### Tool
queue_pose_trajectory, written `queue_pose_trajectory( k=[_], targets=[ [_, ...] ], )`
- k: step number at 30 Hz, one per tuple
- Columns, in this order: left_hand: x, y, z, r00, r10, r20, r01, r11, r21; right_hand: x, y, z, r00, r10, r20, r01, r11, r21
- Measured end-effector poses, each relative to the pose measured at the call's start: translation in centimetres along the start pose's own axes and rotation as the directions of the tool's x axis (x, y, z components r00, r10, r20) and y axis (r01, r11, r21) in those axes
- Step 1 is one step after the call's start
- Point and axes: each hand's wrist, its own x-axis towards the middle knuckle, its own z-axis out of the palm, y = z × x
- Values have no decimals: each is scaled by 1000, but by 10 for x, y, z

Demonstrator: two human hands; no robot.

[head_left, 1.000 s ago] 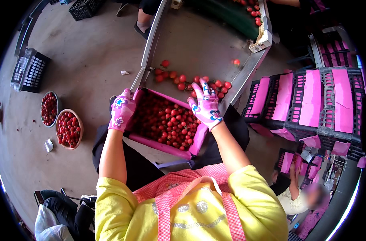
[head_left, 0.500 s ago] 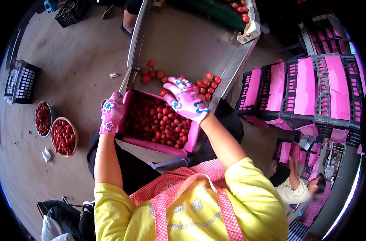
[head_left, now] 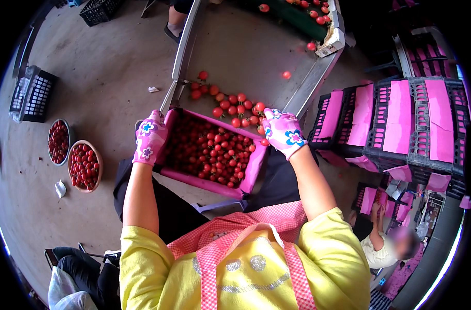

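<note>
A crate lined with pink (head_left: 202, 187) stands tilted in front of me, holding many small red cherry tomatoes (head_left: 222, 157). My left hand (head_left: 150, 137), in a pink flowered glove, is closed over its left rim. At the far right corner of the crate is my right hand (head_left: 284, 132), gloved alike. Its fingers curl down beside loose cherry tomatoes (head_left: 238, 107), and what they hold, if anything, is hidden. Those tomatoes lie at the near end of a metal chute (head_left: 245, 62) that meets the crate's far rim.
Black crates with pink lining (head_left: 398, 116) are stacked at the right. On the floor at left stand a tan bowl (head_left: 100, 168) and a grey bowl (head_left: 52, 155) of tomatoes, near a black basket (head_left: 36, 98). Another person (head_left: 382, 250) sits at lower right.
My right hand has moved right, from above the tomatoes to the crate's far right corner. More tomatoes show at the chute's near end, and one is partway down it. My left hand stays on the rim.
</note>
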Motion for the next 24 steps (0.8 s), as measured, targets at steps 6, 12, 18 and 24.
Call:
queue_pose_trajectory(
  k=[6,12,18,24],
  targets=[
    [1,-8,7,1000,19,5,-19,1000,12,-4,19,-27,967,5,-254,32,989,143],
    [6,-6,14,1000,1,27,-2,999,37,-6,22,-13,972,-44,-232,78,987,139],
    [5,-7,14,998,-24,52,23,999,26,-18,9,3,951,-76,-299,132,977,170],
    [4,-2,11,993,-39,111,32,997,67,-38,-13,13,909,-167,-381,280,923,264]
  ],
)
